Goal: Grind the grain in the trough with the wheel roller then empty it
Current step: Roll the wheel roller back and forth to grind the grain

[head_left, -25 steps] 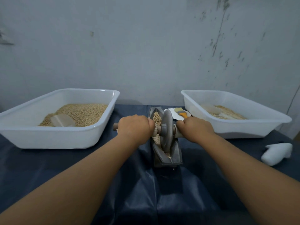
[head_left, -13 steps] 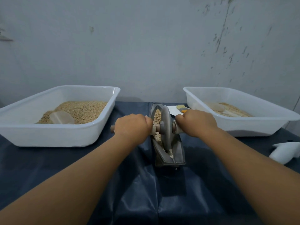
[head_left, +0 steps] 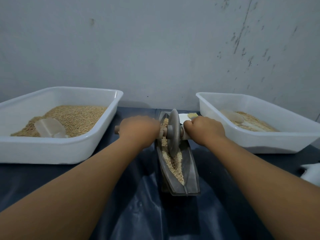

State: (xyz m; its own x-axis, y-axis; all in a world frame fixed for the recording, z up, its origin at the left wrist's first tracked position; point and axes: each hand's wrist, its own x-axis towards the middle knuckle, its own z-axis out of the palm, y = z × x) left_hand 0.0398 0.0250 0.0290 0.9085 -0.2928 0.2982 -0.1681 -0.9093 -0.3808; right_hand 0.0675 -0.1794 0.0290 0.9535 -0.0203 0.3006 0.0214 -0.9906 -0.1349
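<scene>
Over the last second the grey stone wheel roller (head_left: 173,131) has rolled away from the person toward the far end of the dark boat-shaped metal trough (head_left: 180,168), exposing cracked tan grain (head_left: 174,164) nearer; left hand (head_left: 138,129) and right hand (head_left: 205,129) stay clenched around its wooden axle, so grinding continues, emptying still ahead

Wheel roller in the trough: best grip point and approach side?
Grip the wooden axle on both sides of the wheel roller, one of the hands per end, coming from above with knuckles up. The disc stands on edge in the narrow trough, so only the axle sticking out sideways offers hold. The left hand and right hand grip it that way.
</scene>
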